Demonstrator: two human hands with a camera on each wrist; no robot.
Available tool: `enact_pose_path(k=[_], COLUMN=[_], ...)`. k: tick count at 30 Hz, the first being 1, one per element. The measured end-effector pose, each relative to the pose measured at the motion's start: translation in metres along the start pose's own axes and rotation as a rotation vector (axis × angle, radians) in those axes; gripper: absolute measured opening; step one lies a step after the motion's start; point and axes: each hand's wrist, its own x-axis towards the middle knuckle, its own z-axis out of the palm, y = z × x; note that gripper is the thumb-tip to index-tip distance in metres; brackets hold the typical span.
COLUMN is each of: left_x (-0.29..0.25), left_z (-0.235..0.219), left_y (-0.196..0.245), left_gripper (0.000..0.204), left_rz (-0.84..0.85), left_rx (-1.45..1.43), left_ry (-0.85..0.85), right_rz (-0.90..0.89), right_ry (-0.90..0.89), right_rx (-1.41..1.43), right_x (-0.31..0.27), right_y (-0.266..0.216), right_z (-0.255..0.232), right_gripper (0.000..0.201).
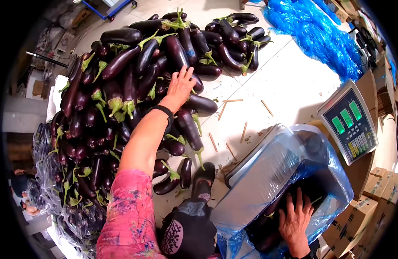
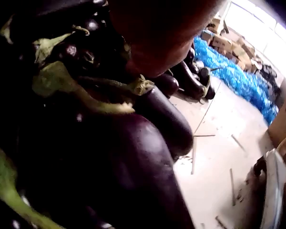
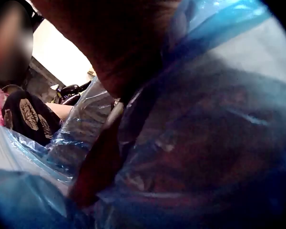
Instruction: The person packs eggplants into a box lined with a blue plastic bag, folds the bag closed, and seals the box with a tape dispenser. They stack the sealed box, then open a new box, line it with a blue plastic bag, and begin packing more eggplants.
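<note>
Now the left hand (image 1: 180,87) lies spread, fingers straight, on the eggplant pile (image 1: 121,86) on the floor, far from the person. An eggplant (image 1: 201,104) lies crosswise just under its palm. The right hand (image 1: 295,222) rests open, flat inside the blue-lined box (image 1: 268,172), on eggplants there.

The left grip (image 1: 180,87) hides whichever eggplant lies under its fingers, while the right grip (image 1: 295,222) sits behind blue plastic bag (image 1: 268,168) film, its contents blurred in the wrist view.
</note>
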Motion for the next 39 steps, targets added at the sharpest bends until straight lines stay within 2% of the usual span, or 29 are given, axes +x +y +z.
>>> enact_pose_path(k=[3,6,9,10,12,13,15,16,17,19,21,23,24,25,27,28,31,32,33,35,37,39], left_x=[0.010,0.023,0.027,0.028,0.035,0.037,0.042,0.038,0.038,0.030,0.020,0.013,0.011,0.009,0.010,0.012,0.010,0.007,0.002,-0.002,-0.003,-0.010], left_z=[0.009,0.014,0.005,-0.009,-0.042,-0.069,-0.110,-0.114,-0.103,-0.150,-0.170,-0.211,-0.236,-0.262,-0.294,-0.303,-0.320,-0.325,-0.330,-0.331,-0.337,-0.342], left_y=[-0.007,-0.007,-0.013,-0.013,-0.012,-0.009,-0.002,-0.005,-0.027,-0.026,-0.033,-0.030,-0.023,-0.013,0.012,0.027,0.081,0.102,0.124,0.157,0.175,0.186], left_gripper=[0.018,0.019,0.018,0.017,0.015,0.016,0.014,0.016,0.020,0.025,0.027,0.029,0.029,0.029,0.032,0.031,0.029,0.028,0.028,0.028,0.028,0.035], left_rz=[0.053,0.146,0.275,0.334,0.316,0.399,0.328,0.134,0.169,-0.347,-0.394,-0.340,-0.291,-0.238,-0.257,-0.228,-0.067,-0.069,-0.069,0.004,0.053,-0.024], left_rx=[0.143,0.126,0.073,0.084,0.009,-0.207,-0.291,-0.452,-0.381,-0.802,-1.326,-1.541,-1.597,-1.645,-1.720,-1.843,-2.214,-2.271,-2.331,-2.435,-2.409,-2.204], left_ry=[-0.062,-0.077,0.004,0.139,0.240,0.470,0.415,0.352,0.484,0.215,0.285,0.345,0.371,0.402,0.369,0.281,-0.001,-0.029,-0.063,-0.163,-0.285,-0.372], right_rz=[-0.005,0.007,-0.004,-0.021,-0.012,0.005,0.007,0.029,0.035,-0.015,-0.015,-0.009,0.028,0.050,0.049,0.091,0.141,0.128,0.011,-0.063,-0.005,0.092], right_ry=[0.011,-0.010,-0.005,0.022,0.021,0.011,0.082,0.074,0.078,0.122,0.161,0.202,0.192,0.146,0.142,0.058,-0.050,-0.132,-0.105,-0.182,-0.303,-0.215], right_rx=[-0.019,-0.015,0.027,0.033,0.048,0.057,0.058,0.065,0.076,0.066,0.106,0.169,0.247,0.316,0.648,0.848,1.327,1.493,1.552,1.926,1.964,1.894], right_x=[-0.001,0.000,0.006,0.007,0.001,0.007,0.005,0.002,0.001,-0.004,-0.007,-0.010,-0.010,-0.010,-0.007,-0.006,0.000,0.000,0.002,0.004,-0.003,-0.013], right_y=[0.005,0.004,0.001,0.003,0.001,0.001,0.004,0.004,0.005,0.010,0.016,0.026,0.023,0.023,0.016,0.012,-0.016,-0.022,-0.026,-0.047,-0.054,-0.058], right_z=[0.006,0.005,0.000,0.003,0.000,-0.003,0.002,0.001,0.001,0.004,0.000,0.001,-0.010,-0.019,-0.037,-0.048,-0.085,-0.093,-0.090,-0.089,-0.094,-0.084], right_gripper=[0.058,0.057,0.056,0.056,0.057,0.058,0.061,0.062,0.063,0.062,0.049,0.042,0.033,0.033,0.035,0.043,0.053,0.065,0.074,0.082,0.087,0.082])
